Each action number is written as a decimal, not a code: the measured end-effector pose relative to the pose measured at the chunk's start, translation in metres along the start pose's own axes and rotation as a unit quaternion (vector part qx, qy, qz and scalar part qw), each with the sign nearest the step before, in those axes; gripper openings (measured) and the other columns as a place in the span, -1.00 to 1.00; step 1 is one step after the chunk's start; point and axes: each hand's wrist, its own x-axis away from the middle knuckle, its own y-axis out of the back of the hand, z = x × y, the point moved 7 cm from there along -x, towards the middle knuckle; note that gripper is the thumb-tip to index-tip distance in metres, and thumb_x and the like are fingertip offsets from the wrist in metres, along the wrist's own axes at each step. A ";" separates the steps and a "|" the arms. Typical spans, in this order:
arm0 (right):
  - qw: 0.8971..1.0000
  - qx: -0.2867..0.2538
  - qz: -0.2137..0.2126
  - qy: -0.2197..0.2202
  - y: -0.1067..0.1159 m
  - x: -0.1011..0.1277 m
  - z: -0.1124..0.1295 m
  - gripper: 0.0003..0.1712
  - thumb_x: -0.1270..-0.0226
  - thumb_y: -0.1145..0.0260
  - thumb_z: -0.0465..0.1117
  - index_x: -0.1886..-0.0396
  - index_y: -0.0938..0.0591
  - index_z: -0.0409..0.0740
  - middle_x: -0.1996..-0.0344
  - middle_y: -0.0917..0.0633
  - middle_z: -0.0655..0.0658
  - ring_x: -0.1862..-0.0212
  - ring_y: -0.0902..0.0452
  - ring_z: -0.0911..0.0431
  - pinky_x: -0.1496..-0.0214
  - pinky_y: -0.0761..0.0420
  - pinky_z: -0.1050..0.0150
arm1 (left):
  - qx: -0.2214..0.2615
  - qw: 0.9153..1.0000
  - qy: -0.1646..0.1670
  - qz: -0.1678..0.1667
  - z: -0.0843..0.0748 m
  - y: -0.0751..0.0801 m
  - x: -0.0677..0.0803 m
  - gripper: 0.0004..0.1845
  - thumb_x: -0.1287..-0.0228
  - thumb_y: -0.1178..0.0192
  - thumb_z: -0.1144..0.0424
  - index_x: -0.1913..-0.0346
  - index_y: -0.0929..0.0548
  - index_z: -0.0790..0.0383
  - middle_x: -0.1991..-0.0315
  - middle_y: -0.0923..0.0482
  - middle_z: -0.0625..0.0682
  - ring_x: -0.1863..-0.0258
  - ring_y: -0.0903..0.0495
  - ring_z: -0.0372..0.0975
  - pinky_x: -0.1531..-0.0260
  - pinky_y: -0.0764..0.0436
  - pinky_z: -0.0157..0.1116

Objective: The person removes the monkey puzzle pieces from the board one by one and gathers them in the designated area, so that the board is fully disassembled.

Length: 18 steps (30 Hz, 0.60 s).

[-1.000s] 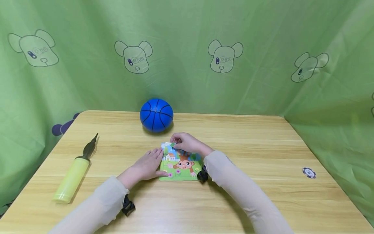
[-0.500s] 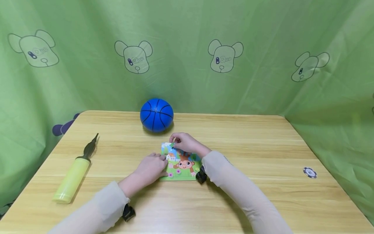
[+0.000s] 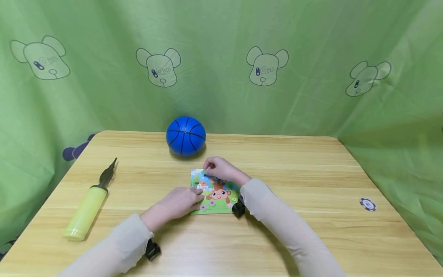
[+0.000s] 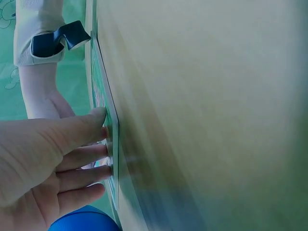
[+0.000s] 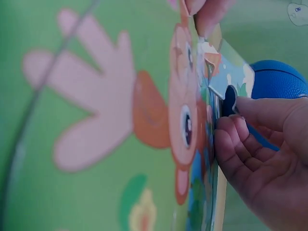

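A monkey picture puzzle board (image 3: 218, 197) lies flat on the middle of the wooden table (image 3: 294, 173). My left hand (image 3: 198, 197) rests on the board's left side with straight fingers; in the left wrist view those fingers (image 4: 91, 159) press on the board's edge (image 4: 109, 130). My right hand (image 3: 207, 173) is at the board's far left corner and pinches a puzzle piece (image 3: 199, 175). In the right wrist view the piece (image 5: 230, 72) stands tilted up from the board (image 5: 96, 120), with curled fingers (image 5: 245, 139) on it.
A blue ball (image 3: 185, 136) sits just behind the puzzle. A yellow hand pump (image 3: 86, 209) lies at the left of the table. A small poker chip (image 3: 367, 204) lies near the right edge. Green cloth with printed bears hangs behind and at both sides.
My left hand has slid right from the board's left edge onto its lower left part. The right hand has stayed at the far corner with the piece.
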 end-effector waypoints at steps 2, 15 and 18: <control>1.000 -0.026 0.006 0.003 0.001 0.002 0.000 -0.96 -0.32 -0.18 -0.31 0.29 -0.54 -0.20 0.45 -0.53 -0.09 0.45 -0.42 0.11 0.48 -0.45 0.32 | 0.013 1.000 0.001 0.006 0.001 -0.001 0.000 -0.58 -0.17 -0.24 0.09 -0.03 -0.61 0.27 -0.08 -0.50 0.18 -0.03 -0.51 -0.04 0.05 -0.54 -0.15; 0.989 -0.137 -0.048 0.001 0.042 0.018 -0.019 -0.86 -0.31 -0.19 -0.31 0.21 -0.55 -0.32 0.40 -0.56 -0.18 0.32 -0.53 0.00 0.18 -0.61 0.16 | 0.057 0.998 0.001 0.002 0.003 -0.001 0.008 -0.39 -0.11 -0.26 0.01 -0.16 -0.49 0.33 -0.15 -0.42 0.21 -0.09 -0.45 -0.01 -0.04 -0.46 -0.12; 0.989 -0.132 -0.071 -0.007 0.060 0.027 -0.030 -0.82 -0.30 -0.19 -0.30 0.19 -0.55 -0.33 0.34 -0.57 -0.26 0.25 -0.53 -0.10 0.12 -0.59 0.10 | 0.053 0.999 0.002 0.006 0.002 -0.001 0.010 -0.39 -0.11 -0.26 0.01 -0.17 -0.49 0.32 -0.19 -0.37 0.23 -0.11 -0.43 0.01 -0.05 -0.45 -0.10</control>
